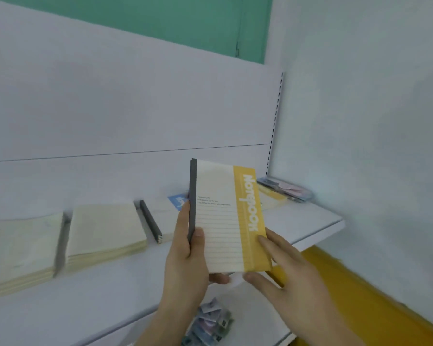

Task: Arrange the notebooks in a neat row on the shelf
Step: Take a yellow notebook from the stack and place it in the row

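Note:
I hold a cream and yellow notebook (226, 218) with a grey spine upright above the white shelf (308, 221). My left hand (185, 260) grips its spine edge, thumb on the cover. My right hand (285, 268) touches its lower right corner, fingers spread along the yellow band. On the shelf lie two cream notebook stacks (105, 231) (18, 248) at the left, a grey-spined stack with a blue cover (160, 216) partly hidden behind my left hand, and a yellow notebook (271, 199) at the back right.
A flat clear packet of small items (285, 188) lies in the shelf's back right corner. A lower shelf holds small packaged items (210, 320). A white wall closes the right side; the floor below is yellow (360, 290).

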Motion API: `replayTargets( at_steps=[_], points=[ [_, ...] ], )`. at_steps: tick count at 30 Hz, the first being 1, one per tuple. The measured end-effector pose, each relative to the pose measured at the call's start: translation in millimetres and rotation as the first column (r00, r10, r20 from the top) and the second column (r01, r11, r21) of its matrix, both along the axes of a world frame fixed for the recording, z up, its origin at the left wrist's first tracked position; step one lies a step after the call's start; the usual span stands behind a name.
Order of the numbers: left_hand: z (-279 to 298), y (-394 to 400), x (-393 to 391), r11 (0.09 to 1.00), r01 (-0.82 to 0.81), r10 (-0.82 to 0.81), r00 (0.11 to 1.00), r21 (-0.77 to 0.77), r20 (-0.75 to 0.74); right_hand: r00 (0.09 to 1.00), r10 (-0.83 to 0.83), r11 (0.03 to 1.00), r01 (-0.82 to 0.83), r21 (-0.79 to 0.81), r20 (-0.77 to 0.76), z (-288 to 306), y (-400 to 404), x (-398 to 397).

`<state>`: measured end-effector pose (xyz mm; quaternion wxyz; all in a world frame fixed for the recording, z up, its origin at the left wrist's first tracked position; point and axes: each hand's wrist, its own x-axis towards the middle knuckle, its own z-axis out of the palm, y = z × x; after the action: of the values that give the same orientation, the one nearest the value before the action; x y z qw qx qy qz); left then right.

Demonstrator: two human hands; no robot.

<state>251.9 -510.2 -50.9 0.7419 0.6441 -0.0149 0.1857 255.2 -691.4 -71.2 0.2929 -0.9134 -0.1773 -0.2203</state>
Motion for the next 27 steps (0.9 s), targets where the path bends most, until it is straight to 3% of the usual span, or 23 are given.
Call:
replayTargets(
  at_steps=[8,11,13,17,20,25,27],
  points=[
    [-1.9,-84.8,95.2,0.999,0.051,-0.051,0.998,0.007,-0.025,0.981,-0.162,0.985,0.167,-0.041,0.104,3.2,-87.9,82.2],
    [-2.4,-108.4,136.8,0.980,0.152,-0.148,0.988,0.126,-0.043,0.979,-0.172,0.982,0.180,-0.061,0.112,8.1,-116.1,119.9],
    [-1.2,-118.9,166.8,0.942,0.163,-0.152,0.987,0.292,-0.060,0.979,-0.186,0.973,0.196,-0.123,0.086,11.1,-134.3,147.1],
    [-5.0,-128.6,222.8,0.687,0.002,0.013,1.000,0.726,-0.016,0.979,-0.175,0.972,0.189,-0.141,0.104,6.5,-164.2,202.2],
    [-9.6,-137.1,244.0,0.525,0.036,0.043,0.997,0.850,-0.069,0.988,-0.114,0.973,0.131,-0.188,0.101,2.5,-175.4,238.8],
    [-13.1,-148.8,277.9,0.128,0.018,0.185,0.982,0.992,-0.042,0.990,0.076,0.961,-0.042,-0.274,0.115,1.6,-193.8,309.7],
    [-17.3,-155.3,290.1,0.050,0.022,0.253,0.967,0.999,-0.034,0.990,0.133,0.953,-0.112,-0.282,0.055,-5.3,-199.4,337.9]
  ],
)
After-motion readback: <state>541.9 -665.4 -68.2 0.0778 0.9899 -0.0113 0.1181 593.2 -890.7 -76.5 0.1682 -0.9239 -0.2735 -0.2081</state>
